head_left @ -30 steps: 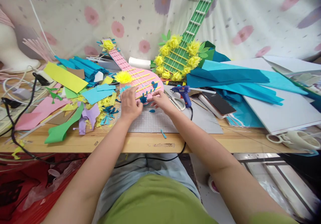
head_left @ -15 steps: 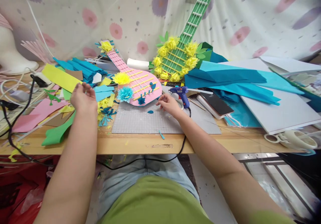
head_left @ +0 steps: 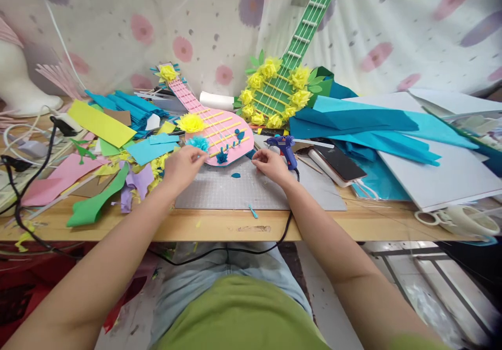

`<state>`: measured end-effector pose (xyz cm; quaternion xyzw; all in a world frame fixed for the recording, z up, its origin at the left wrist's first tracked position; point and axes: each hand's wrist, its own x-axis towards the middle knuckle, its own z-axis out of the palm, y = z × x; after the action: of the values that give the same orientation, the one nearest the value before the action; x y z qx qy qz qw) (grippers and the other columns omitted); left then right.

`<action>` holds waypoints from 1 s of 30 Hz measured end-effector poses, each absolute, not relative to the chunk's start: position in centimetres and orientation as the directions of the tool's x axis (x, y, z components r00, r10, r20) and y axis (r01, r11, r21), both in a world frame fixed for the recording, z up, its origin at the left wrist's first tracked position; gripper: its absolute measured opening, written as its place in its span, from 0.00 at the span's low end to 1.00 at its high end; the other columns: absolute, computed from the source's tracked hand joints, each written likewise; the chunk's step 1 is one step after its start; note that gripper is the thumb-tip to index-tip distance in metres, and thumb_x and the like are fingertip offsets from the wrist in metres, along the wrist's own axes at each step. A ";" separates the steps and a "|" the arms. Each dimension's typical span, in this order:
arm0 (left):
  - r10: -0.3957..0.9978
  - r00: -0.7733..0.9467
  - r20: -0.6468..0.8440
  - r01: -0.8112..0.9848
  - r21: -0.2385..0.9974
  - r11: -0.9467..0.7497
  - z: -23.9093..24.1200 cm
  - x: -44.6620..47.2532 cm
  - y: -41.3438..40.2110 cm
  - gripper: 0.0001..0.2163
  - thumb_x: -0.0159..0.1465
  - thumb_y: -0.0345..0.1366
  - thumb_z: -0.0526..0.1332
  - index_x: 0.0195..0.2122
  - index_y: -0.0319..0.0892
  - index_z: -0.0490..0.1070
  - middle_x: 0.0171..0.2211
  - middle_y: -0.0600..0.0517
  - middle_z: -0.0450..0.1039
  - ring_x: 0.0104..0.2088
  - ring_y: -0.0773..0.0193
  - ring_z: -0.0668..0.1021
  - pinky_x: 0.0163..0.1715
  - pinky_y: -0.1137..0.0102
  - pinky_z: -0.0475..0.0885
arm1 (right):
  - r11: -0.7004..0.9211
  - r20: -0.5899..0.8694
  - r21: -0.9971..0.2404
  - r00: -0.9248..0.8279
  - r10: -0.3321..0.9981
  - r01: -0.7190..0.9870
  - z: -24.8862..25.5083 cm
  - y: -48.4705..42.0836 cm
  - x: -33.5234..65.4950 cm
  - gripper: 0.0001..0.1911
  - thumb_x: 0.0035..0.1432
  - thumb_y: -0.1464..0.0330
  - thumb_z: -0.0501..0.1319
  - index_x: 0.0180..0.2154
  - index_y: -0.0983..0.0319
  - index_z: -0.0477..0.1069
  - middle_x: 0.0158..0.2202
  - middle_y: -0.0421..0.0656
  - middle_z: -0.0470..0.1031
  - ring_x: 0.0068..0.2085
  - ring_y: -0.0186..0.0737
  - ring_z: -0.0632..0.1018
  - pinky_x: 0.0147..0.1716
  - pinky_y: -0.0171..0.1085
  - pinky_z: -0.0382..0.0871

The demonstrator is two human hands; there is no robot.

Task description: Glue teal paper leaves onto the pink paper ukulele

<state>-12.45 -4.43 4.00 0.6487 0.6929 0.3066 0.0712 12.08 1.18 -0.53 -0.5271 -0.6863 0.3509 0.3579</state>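
A pink paper guitar (head_left: 237,148) with yellow strips, a yellow flower (head_left: 191,123) and a light-blue flower (head_left: 198,143) leans over a grey cutting mat (head_left: 223,195). My left hand (head_left: 184,168) is by its lower left edge, thumb and fingers pinched together close to the light-blue flower. What they hold, if anything, is hidden. Right of the guitar, my right hand (head_left: 272,166) is closed with the fingertips curled together. A dark blue paper piece (head_left: 250,154) shows right at those fingertips; whether they grip it is unclear. One dark blue petal (head_left: 236,175) lies on the mat between my hands.
A purple-blue glue gun (head_left: 288,151) stands just behind my right hand, its cord (head_left: 288,224) hanging over the table edge. Paper scraps, including a green strip (head_left: 92,203), crowd the left. A phone (head_left: 342,162), blue paper (head_left: 361,122) and a green guitar (head_left: 300,41) are beyond.
My left hand has moved right, from the yellow paper strip to beside the pink guitar, uncovering purple scraps. My right hand has shifted slightly right.
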 end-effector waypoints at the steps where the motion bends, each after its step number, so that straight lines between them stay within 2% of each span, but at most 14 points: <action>1: 0.961 -0.138 0.238 0.867 0.498 0.001 3.7 -11.9 -4.7 0.06 0.57 0.41 0.62 0.28 0.45 0.74 0.31 0.54 0.75 0.34 0.61 0.75 0.30 0.69 0.62 | 0.187 0.110 -0.864 -0.186 0.976 0.468 -0.5 1.2 12.2 0.01 0.49 0.71 0.59 0.28 0.61 0.67 0.21 0.36 0.68 0.22 0.33 0.73 0.25 0.35 0.65; 4: 0.979 -0.148 0.143 0.884 0.464 0.066 3.2 -11.1 -4.9 0.10 0.53 0.46 0.65 0.28 0.45 0.73 0.35 0.53 0.76 0.37 0.59 0.76 0.31 0.69 0.63 | 0.150 0.077 -0.884 -0.178 0.981 0.442 -0.5 1.2 12.3 0.02 0.50 0.70 0.60 0.26 0.60 0.69 0.20 0.38 0.71 0.22 0.35 0.74 0.26 0.37 0.66; 8: 0.983 -0.111 0.149 0.924 0.379 0.047 2.8 -10.5 -4.8 0.19 0.51 0.53 0.65 0.37 0.45 0.73 0.37 0.50 0.76 0.38 0.56 0.76 0.32 0.67 0.65 | 0.170 0.094 -0.873 -0.185 0.978 0.456 -0.7 1.2 12.2 0.03 0.52 0.69 0.60 0.28 0.60 0.71 0.18 0.37 0.70 0.21 0.36 0.73 0.27 0.37 0.66; 11: 0.982 -0.039 0.186 0.943 0.332 -0.025 2.5 -10.2 -4.4 0.10 0.56 0.46 0.63 0.32 0.46 0.75 0.36 0.51 0.75 0.37 0.56 0.76 0.32 0.68 0.64 | 0.193 0.109 -0.826 -0.186 0.976 0.530 -0.7 1.2 12.4 0.07 0.55 0.65 0.58 0.28 0.61 0.71 0.15 0.36 0.67 0.20 0.35 0.70 0.27 0.37 0.63; 13: 0.974 -0.046 0.221 0.907 0.417 -0.051 2.6 -10.4 -3.8 0.05 0.56 0.39 0.63 0.27 0.45 0.75 0.32 0.52 0.74 0.34 0.58 0.76 0.31 0.68 0.64 | 0.220 0.141 -0.790 -0.180 0.973 0.572 -0.7 1.3 12.5 0.10 0.55 0.64 0.58 0.26 0.61 0.71 0.16 0.37 0.67 0.22 0.35 0.71 0.27 0.36 0.62; 15: 0.957 -0.131 0.258 0.774 0.630 -0.064 3.1 -10.8 -2.9 0.04 0.54 0.36 0.65 0.24 0.43 0.73 0.24 0.54 0.71 0.29 0.62 0.73 0.29 0.69 0.63 | 0.264 0.195 -0.751 -0.178 0.964 0.605 -0.8 1.4 12.6 0.11 0.55 0.63 0.59 0.25 0.61 0.72 0.19 0.39 0.69 0.26 0.37 0.72 0.29 0.36 0.61; 17: 0.920 -0.268 0.285 0.475 0.870 -0.131 4.2 -11.4 -1.9 0.07 0.54 0.33 0.65 0.21 0.41 0.68 0.20 0.56 0.66 0.26 0.67 0.71 0.28 0.71 0.64 | 0.290 0.229 -0.719 -0.179 0.957 0.631 -0.9 1.6 12.6 0.10 0.55 0.64 0.58 0.25 0.61 0.72 0.24 0.40 0.72 0.30 0.38 0.73 0.30 0.36 0.61; 18: 0.905 -0.331 0.266 0.276 0.945 -0.177 4.8 -11.8 -1.5 0.08 0.55 0.32 0.63 0.22 0.41 0.66 0.20 0.57 0.65 0.25 0.68 0.71 0.29 0.72 0.65 | 0.295 0.231 -0.706 -0.184 0.955 0.644 -1.0 1.6 12.6 0.10 0.56 0.65 0.58 0.26 0.61 0.73 0.25 0.41 0.74 0.31 0.39 0.73 0.31 0.36 0.60; 20: 0.898 -0.399 0.184 -0.087 0.968 -0.237 6.4 -12.6 -0.8 0.09 0.60 0.32 0.60 0.24 0.41 0.61 0.23 0.58 0.67 0.27 0.71 0.71 0.31 0.73 0.68 | 0.298 0.224 -0.680 -0.198 0.954 0.670 -1.1 1.6 12.5 0.09 0.56 0.66 0.57 0.28 0.61 0.73 0.28 0.41 0.75 0.32 0.38 0.73 0.31 0.36 0.60; 22: 0.915 -0.397 0.075 -0.335 0.916 -0.221 8.0 -13.7 -0.5 0.10 0.66 0.33 0.52 0.26 0.42 0.58 0.24 0.57 0.67 0.27 0.73 0.72 0.32 0.74 0.69 | 0.295 0.211 -0.657 -0.207 0.955 0.694 -1.2 1.4 12.3 0.09 0.57 0.66 0.57 0.30 0.60 0.74 0.28 0.41 0.75 0.31 0.38 0.72 0.31 0.35 0.59; 24: 0.912 -0.411 -0.021 -0.436 0.882 -0.177 9.5 -15.1 -0.7 0.15 0.70 0.34 0.43 0.24 0.42 0.55 0.18 0.59 0.60 0.19 0.77 0.64 0.24 0.80 0.65 | 0.288 0.198 -0.640 -0.209 0.958 0.713 -1.1 1.1 12.2 0.08 0.57 0.66 0.57 0.34 0.61 0.74 0.27 0.41 0.74 0.29 0.37 0.71 0.30 0.35 0.59; 26: 0.920 -0.387 -0.062 -0.459 0.878 -0.133 10.8 -16.8 -1.2 0.17 0.70 0.32 0.41 0.22 0.42 0.50 0.14 0.61 0.47 0.14 0.76 0.50 0.13 0.81 0.51 | 0.294 0.192 -0.629 -0.223 0.956 0.720 -1.0 0.8 12.0 0.09 0.57 0.67 0.58 0.39 0.61 0.74 0.28 0.41 0.74 0.29 0.36 0.71 0.30 0.35 0.59; 28: 0.889 -0.455 -0.051 -0.430 0.887 -0.169 11.9 -18.6 -1.7 0.16 0.69 0.29 0.40 0.22 0.43 0.46 0.14 0.62 0.41 0.14 0.74 0.44 0.11 0.78 0.42 | 0.342 0.207 -0.604 -0.273 0.939 0.720 -0.9 0.6 11.9 0.11 0.56 0.68 0.59 0.41 0.61 0.73 0.31 0.42 0.75 0.30 0.36 0.71 0.31 0.35 0.60; 30: 0.834 -0.552 -0.012 -0.364 0.903 -0.228 12.8 -20.2 -2.0 0.17 0.70 0.33 0.40 0.22 0.43 0.46 0.14 0.62 0.40 0.14 0.73 0.44 0.12 0.76 0.39 | 0.402 0.227 -0.560 -0.333 0.915 0.724 -0.9 0.4 11.5 0.10 0.55 0.69 0.60 0.40 0.61 0.73 0.36 0.43 0.75 0.32 0.35 0.71 0.33 0.35 0.61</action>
<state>-20.17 -1.99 12.77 0.2482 0.4728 0.7434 0.4028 11.54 0.44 -0.87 -0.5151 -0.7956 0.1832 0.2610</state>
